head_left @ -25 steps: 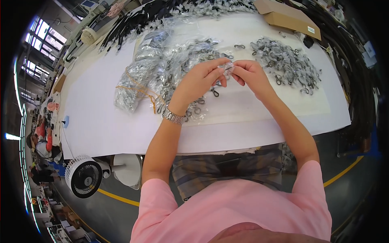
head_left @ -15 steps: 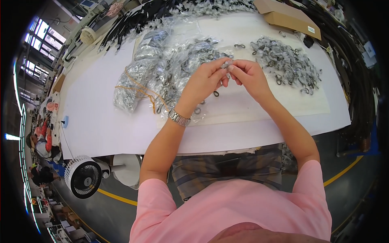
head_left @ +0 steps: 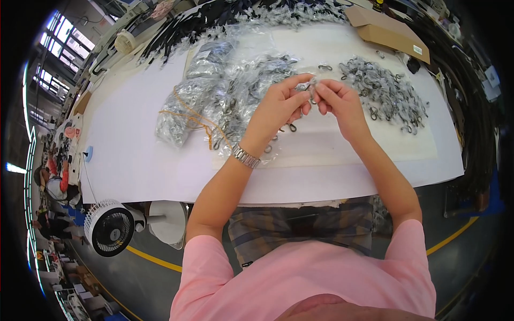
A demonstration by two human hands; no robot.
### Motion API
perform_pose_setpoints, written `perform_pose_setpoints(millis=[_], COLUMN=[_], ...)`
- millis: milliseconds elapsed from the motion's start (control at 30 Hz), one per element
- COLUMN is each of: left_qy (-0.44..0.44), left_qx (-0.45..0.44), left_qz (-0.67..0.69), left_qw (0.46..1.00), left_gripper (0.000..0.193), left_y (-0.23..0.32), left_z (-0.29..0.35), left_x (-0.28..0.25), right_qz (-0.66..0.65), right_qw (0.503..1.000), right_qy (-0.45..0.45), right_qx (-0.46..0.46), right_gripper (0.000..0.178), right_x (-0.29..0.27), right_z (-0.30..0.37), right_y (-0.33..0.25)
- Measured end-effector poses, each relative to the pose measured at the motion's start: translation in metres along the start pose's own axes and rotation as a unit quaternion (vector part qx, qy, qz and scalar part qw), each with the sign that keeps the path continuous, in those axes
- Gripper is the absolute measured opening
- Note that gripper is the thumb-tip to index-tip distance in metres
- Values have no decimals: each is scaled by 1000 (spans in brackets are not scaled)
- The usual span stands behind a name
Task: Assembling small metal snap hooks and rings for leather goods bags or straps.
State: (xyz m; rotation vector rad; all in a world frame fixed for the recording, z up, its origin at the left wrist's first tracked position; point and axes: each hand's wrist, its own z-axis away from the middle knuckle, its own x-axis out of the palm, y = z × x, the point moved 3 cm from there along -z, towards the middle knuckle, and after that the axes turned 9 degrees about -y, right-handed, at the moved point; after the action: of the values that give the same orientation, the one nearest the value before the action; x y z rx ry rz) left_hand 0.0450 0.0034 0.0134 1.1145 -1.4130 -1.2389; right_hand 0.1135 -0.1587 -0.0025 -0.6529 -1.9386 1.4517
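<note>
My left hand and my right hand meet over the middle of the table, both closed with fingertips pinched. Between them is a small metal hook in clear plastic wrap, partly hidden by the fingers. To the right lies a heap of similar dark metal hooks, many in clear wrap. Left of my hands, a large clear plastic bag spreads out, with more hooks in and around it and an orange cord across it. A loose hook lies just beyond my hands.
Black straps with plastic-wrapped ends lie along the far edge. An open cardboard box sits at the far right. A white fan stands by the near left edge. Other people are farther left.
The whole view has shifted slightly. My fingers have moved a little around the small wrapped hook, and more of its plastic shows above the fingertips. Both hands stay pinched together.
</note>
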Motion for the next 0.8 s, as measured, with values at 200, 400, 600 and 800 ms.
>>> perform_pose_setpoints(millis=[200,400,600,800], left_qy=[88,93,86,119], left_qx=[19,35,27,41], left_qz=[-55,-28,-94,-106], left_qw=[994,995,991,986], left_gripper=[25,20,19,19], left_y=[7,2,1,-1], left_z=[2,1,-1,-1], left_x=[-13,-19,-15,-20], right_qz=[-302,615,639,604], right_qw=[944,772,748,765], right_qy=[132,-63,-76,-23], right_qx=[18,-150,-166,-221], right_gripper=[28,25,19,11], right_x=[-50,18,25,15], right_z=[-15,5,1,-1], right_y=[1,29,32,23])
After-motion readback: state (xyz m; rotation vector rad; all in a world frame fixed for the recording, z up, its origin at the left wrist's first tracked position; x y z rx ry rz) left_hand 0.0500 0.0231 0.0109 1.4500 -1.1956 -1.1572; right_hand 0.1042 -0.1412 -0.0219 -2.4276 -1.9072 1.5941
